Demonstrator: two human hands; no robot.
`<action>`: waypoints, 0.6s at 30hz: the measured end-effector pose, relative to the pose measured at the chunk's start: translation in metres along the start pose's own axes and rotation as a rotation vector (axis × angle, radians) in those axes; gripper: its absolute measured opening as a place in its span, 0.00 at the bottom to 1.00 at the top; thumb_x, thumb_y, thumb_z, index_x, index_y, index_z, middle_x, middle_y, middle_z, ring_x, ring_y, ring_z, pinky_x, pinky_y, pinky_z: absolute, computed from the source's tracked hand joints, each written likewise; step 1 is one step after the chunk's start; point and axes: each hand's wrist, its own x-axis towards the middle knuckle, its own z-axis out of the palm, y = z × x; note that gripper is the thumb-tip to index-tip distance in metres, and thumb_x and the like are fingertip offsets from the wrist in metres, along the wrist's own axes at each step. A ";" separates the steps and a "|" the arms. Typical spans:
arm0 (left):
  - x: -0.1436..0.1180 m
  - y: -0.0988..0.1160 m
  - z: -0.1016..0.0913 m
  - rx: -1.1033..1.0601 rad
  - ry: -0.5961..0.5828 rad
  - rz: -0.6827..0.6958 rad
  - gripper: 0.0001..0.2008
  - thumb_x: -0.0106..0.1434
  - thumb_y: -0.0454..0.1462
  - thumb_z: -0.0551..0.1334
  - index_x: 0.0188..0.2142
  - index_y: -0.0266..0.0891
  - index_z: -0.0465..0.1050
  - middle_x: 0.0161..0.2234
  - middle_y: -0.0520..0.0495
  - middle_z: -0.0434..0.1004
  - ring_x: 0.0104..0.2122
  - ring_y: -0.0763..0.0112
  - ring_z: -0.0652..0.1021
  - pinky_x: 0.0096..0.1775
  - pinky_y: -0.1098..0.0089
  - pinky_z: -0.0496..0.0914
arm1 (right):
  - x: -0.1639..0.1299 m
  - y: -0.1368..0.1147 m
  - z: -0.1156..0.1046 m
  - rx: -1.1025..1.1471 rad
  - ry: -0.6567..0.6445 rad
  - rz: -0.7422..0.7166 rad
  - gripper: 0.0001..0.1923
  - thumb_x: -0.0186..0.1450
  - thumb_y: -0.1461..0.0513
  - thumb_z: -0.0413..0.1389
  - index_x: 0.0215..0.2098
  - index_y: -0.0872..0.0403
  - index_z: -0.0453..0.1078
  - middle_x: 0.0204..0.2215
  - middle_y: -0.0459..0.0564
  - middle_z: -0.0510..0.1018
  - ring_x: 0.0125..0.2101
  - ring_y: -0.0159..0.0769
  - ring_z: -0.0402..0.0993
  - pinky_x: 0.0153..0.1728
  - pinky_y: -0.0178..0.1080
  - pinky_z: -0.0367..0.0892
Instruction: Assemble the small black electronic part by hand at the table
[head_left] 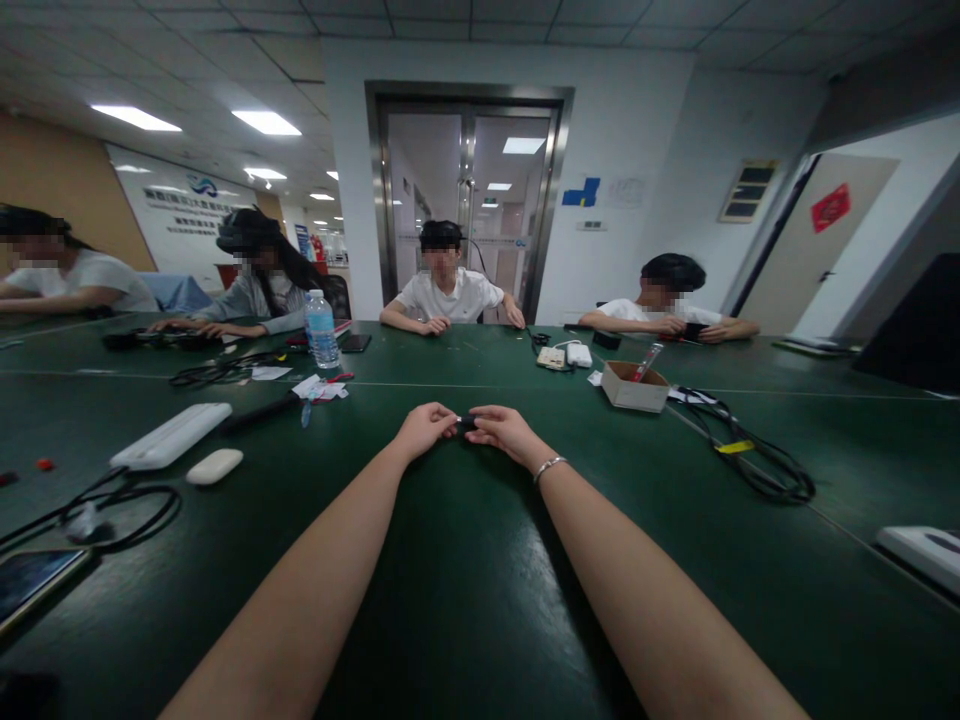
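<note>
Both my hands meet over the middle of the green table, holding one small black stick with a silvery end between them. The fingertips of my left hand pinch its pale, silvery end. Closed around the black part are the thumb and fingers of my right hand, with a silver bracelet at that wrist. The stick lies roughly level, just above the tabletop. It looks like a USB stick, but it is too small to be sure.
Left are a white power strip, a white oval case, a phone and a water bottle. An open box and coiled black cable lie right. Several people sit across the green table.
</note>
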 end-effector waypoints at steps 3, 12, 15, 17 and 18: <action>-0.002 0.001 -0.003 0.006 -0.041 -0.012 0.13 0.55 0.43 0.60 0.31 0.34 0.68 0.25 0.46 0.75 0.24 0.73 0.73 0.30 0.71 0.67 | 0.000 0.000 -0.001 0.002 -0.015 -0.007 0.12 0.61 0.75 0.52 0.44 0.65 0.65 0.32 0.56 0.75 0.26 0.34 0.77 0.32 0.33 0.75; -0.007 0.004 -0.009 0.504 0.049 0.192 0.21 0.58 0.51 0.52 0.24 0.39 0.73 0.34 0.46 0.70 0.35 0.67 0.72 0.41 0.67 0.64 | -0.003 -0.001 -0.003 0.019 -0.071 -0.012 0.12 0.61 0.76 0.50 0.43 0.64 0.65 0.32 0.54 0.74 0.27 0.33 0.77 0.33 0.32 0.75; -0.005 0.003 -0.008 0.491 0.070 0.179 0.24 0.59 0.51 0.50 0.20 0.38 0.72 0.39 0.44 0.68 0.38 0.66 0.71 0.44 0.67 0.62 | -0.004 -0.002 -0.002 0.014 -0.110 -0.019 0.13 0.61 0.77 0.50 0.42 0.63 0.65 0.34 0.54 0.73 0.28 0.33 0.77 0.34 0.33 0.75; -0.004 0.001 -0.008 0.471 0.072 0.145 0.25 0.60 0.51 0.49 0.19 0.37 0.71 0.39 0.43 0.68 0.38 0.66 0.70 0.44 0.66 0.62 | -0.005 -0.002 -0.002 0.010 -0.136 -0.026 0.13 0.60 0.77 0.50 0.42 0.62 0.65 0.35 0.54 0.73 0.29 0.34 0.77 0.34 0.33 0.75; -0.003 0.000 -0.008 0.462 0.067 0.128 0.25 0.60 0.52 0.48 0.19 0.37 0.70 0.39 0.43 0.68 0.37 0.66 0.70 0.43 0.66 0.62 | -0.005 -0.002 -0.002 0.008 -0.146 -0.030 0.14 0.60 0.77 0.51 0.42 0.62 0.65 0.36 0.54 0.72 0.29 0.34 0.77 0.35 0.33 0.75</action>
